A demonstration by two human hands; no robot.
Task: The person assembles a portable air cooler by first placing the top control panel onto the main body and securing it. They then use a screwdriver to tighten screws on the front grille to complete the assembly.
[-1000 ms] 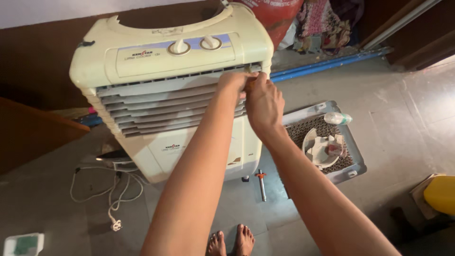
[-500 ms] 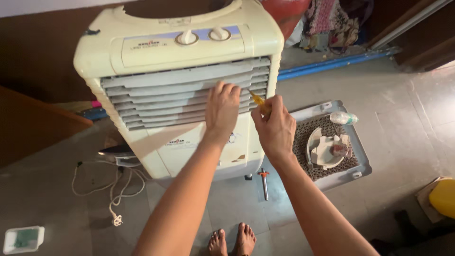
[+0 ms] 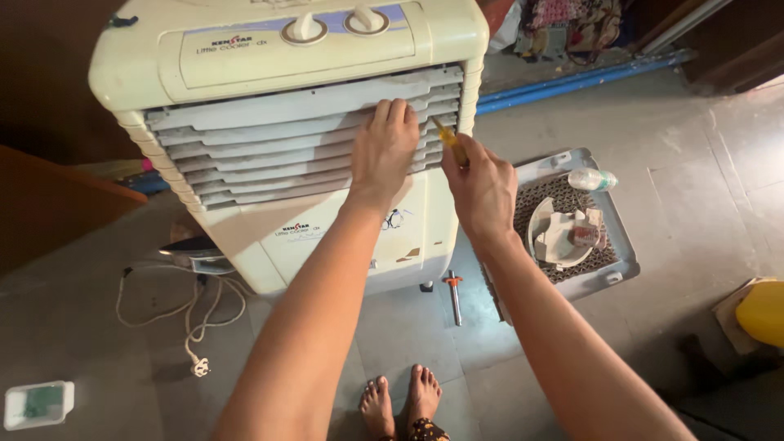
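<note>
Pressed left hand (image 3: 384,151) flat and open on grey plastic louvres (image 3: 278,147) of cream air cooler (image 3: 269,122), upper centre of frame. Gripped small yellow-handled screwdriver (image 3: 450,139) in closed right hand (image 3: 483,192), now dropped from cooler's top right corner to louvre level.

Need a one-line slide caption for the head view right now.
Left hand flat on air cooler's louvres, right hand holding a yellow-handled screwdriver.
</note>
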